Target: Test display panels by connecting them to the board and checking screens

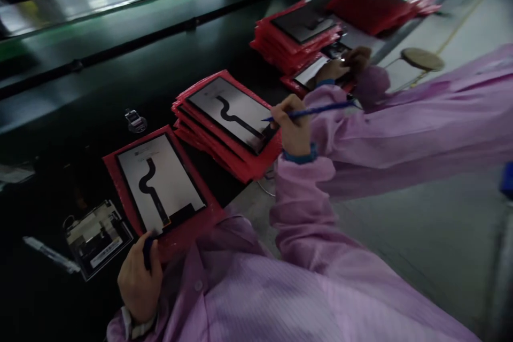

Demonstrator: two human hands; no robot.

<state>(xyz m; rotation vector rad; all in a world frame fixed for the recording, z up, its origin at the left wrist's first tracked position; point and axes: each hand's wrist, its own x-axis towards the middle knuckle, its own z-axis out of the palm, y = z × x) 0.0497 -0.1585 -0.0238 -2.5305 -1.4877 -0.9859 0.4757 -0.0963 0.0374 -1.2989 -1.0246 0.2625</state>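
Two grips are clamped: the right grip [294, 125] on a blue pen [312, 111], its tip just left over stacked red-wrapped panels [226, 117], the left grip [139, 278] on a small dark object [148, 252].

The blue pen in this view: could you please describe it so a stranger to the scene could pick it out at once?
On the black workbench, find the central stack of red-wrapped flat panels. Over it, the person's right hand grips a slim blue pen, unlike the pale marker lying on the bench.
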